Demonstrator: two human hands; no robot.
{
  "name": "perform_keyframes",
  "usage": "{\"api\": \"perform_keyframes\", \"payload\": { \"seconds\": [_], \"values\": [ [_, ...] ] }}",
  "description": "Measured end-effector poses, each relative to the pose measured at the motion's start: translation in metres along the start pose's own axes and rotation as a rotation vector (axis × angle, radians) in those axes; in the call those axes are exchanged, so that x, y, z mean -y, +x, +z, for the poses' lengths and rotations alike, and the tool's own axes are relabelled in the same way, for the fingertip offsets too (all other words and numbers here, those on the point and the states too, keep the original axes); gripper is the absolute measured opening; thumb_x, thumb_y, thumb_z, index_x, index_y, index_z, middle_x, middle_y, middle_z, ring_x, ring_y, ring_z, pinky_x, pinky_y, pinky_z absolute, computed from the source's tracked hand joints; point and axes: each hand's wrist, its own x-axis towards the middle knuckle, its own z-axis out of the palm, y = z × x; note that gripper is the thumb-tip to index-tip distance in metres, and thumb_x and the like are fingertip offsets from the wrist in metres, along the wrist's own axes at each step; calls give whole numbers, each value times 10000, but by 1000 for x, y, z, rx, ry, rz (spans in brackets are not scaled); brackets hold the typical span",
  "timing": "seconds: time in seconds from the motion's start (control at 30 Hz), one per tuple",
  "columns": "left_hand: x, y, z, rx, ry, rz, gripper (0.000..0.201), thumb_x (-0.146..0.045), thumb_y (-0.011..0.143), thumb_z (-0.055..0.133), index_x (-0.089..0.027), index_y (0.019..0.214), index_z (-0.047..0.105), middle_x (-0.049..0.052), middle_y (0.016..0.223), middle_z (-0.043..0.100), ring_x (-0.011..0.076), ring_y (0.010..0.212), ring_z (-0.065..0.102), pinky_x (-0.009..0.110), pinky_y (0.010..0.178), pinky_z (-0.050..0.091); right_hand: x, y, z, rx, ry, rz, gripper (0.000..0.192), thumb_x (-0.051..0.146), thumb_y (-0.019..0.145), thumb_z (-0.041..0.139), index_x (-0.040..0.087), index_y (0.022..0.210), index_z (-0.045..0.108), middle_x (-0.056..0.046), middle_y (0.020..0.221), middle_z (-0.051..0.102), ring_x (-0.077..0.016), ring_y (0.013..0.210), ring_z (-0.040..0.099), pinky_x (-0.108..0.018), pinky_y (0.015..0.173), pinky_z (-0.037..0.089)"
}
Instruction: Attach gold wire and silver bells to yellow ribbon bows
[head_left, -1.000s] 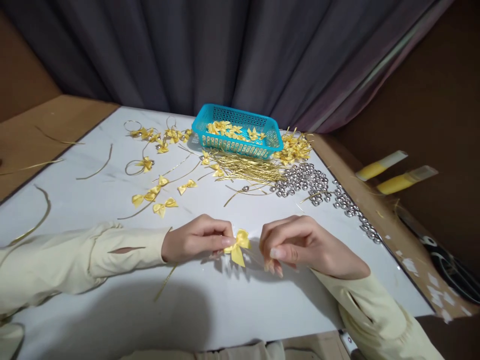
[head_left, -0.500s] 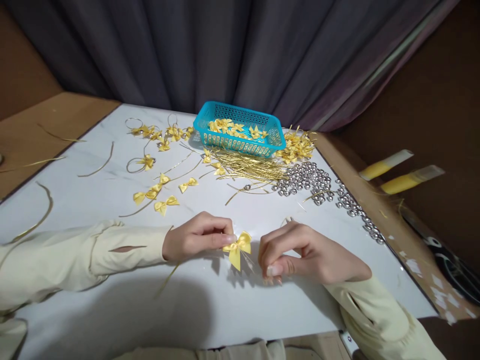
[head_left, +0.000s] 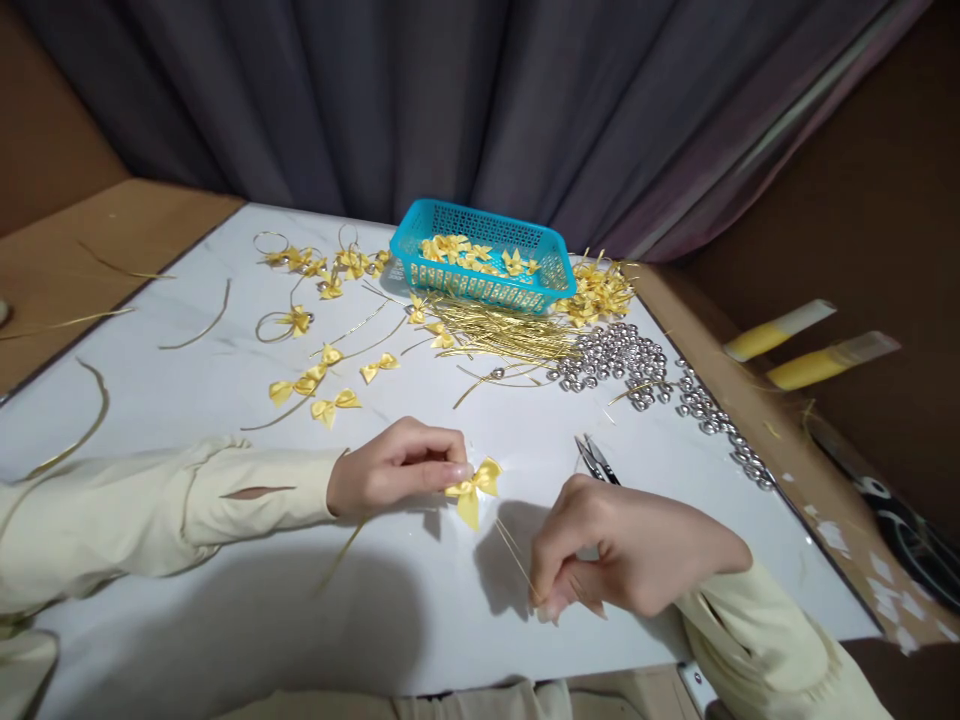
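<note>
Your white table (head_left: 225, 600) carries a turquoise basket (head_left: 487, 262) of bows at the far side, with a pile of silver bells (head_left: 622, 358) and a bundle of gold cords (head_left: 502, 338) just in front of it. Near you, above the table's front middle, sits the yellow satin bow (head_left: 472, 487): two glossy loops, one tail hanging down. Your left hand (head_left: 397, 468) pinches its left loop between thumb and fingertips. Your right hand (head_left: 630, 545), curled nearly closed, pinches a thin gold cord (head_left: 514, 555) that runs up towards the bow. Small scissors (head_left: 594, 458) lie just beyond that hand.
</note>
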Motion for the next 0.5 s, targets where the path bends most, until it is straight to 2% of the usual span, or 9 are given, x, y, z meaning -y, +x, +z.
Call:
{"api": "perform_keyframes", "payload": {
  "seconds": [0.2,0.27,0.33,0.4,0.5],
  "values": [
    [0,0,0,-22,14,-11,301,-357,811,536,-148,607,464,-31,564,412,87,527,315,237,499,251,1,2,-1,-20,-10,18,179,48,784,514,111,742,676,-57,695,700,-82,535,608,-139,481,446],
    [1,3,-2,-34,22,-22,308,-369,802,539,-151,601,454,-37,552,387,85,515,299,238,484,232,5,0,1,-56,-19,67,146,64,795,516,119,782,650,-46,691,692,-87,518,597,-147,475,430],
    [2,8,-5,-60,31,-68,309,-379,791,537,-158,597,442,-52,521,345,83,490,272,240,467,209,11,-4,7,-160,-74,153,171,73,814,495,143,938,589,-26,708,689,-92,512,583,-159,487,419],
    [3,14,-8,-130,51,-128,309,-383,786,527,-166,590,427,-64,493,311,81,466,256,239,458,193,17,-11,18,-320,-159,236,284,91,844,451,180,1113,457,-3,731,682,-95,502,559,-168,498,410],
    [4,22,-13,-253,142,-156,317,-364,783,517,-168,557,413,-59,492,341,82,473,287,233,472,209,17,-25,41,-509,-290,300,273,153,899,363,218,1164,347,31,650,619,-104,459,505,-173,447,372]
  ]
}}
